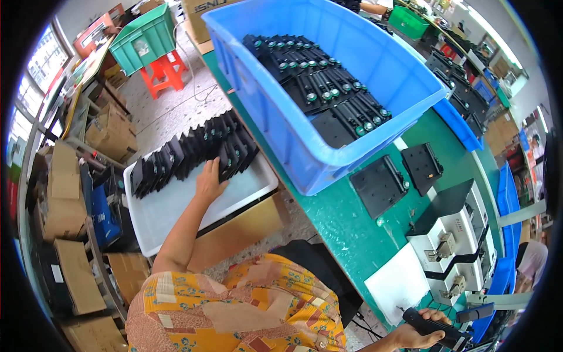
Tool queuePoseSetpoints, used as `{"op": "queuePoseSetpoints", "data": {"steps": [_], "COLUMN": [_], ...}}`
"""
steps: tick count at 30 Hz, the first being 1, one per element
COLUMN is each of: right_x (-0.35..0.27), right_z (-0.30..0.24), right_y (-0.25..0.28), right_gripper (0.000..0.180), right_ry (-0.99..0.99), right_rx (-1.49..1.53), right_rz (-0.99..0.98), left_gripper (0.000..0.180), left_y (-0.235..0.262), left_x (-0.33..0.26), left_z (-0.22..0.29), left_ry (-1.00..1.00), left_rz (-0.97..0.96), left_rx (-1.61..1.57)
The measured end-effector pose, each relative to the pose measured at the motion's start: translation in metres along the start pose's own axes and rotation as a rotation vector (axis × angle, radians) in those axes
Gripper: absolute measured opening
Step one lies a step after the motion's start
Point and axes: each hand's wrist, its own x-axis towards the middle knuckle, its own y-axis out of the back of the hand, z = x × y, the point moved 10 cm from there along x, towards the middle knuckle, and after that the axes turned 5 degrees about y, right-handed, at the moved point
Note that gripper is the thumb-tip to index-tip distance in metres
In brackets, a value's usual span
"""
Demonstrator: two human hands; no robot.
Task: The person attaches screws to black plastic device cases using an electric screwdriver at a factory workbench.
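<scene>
My left hand (209, 183) reaches into a white tray (170, 217) on the left. Its fingers and thumb close about the near edge of one black flat part (224, 169), in a row of similar parts standing on edge. In my right hand (417, 335), at the lower right, is a black electric screwdriver (431, 326), its thin bit pointing left over the bench. Two black plate-shaped assemblies, one larger (380, 186) and one smaller (422, 168), lie on the green bench (328, 217).
A big blue bin (275, 117) full of black assemblies stands on the bench. White fixtures with metal clamps (448, 246) and a white sheet (399, 284) are at the right. A green crate (143, 38) sits on a red stool (164, 74). Cardboard boxes (64, 205) line the left.
</scene>
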Motion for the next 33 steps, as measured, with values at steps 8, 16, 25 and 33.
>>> {"op": "queuePoseSetpoints", "data": {"steps": [8,16,25,33], "right_x": [-0.001,0.001,0.008,0.011], "right_z": [0.009,0.016,0.021,0.013], "right_y": [0.008,0.001,0.007,0.01], "right_gripper": [0.058,0.045,0.053,0.059], "right_ry": [-0.125,-0.253,-0.216,-0.081], "right_rx": [-0.073,0.014,-0.152,-0.292], "right_rz": [-0.018,-0.126,-0.048,-0.011], "left_gripper": [0.084,0.011,0.015,0.027], "left_y": [0.028,0.242,0.282,0.095], "left_x": [0.022,0.083,0.239,0.191], "left_z": [0.023,0.069,0.373,0.44], "left_ry": [0.035,0.207,-0.964,-1.376], "left_rz": [-0.043,0.702,-0.062,-0.656], "left_rx": [0.027,-0.775,-0.506,0.485]}}
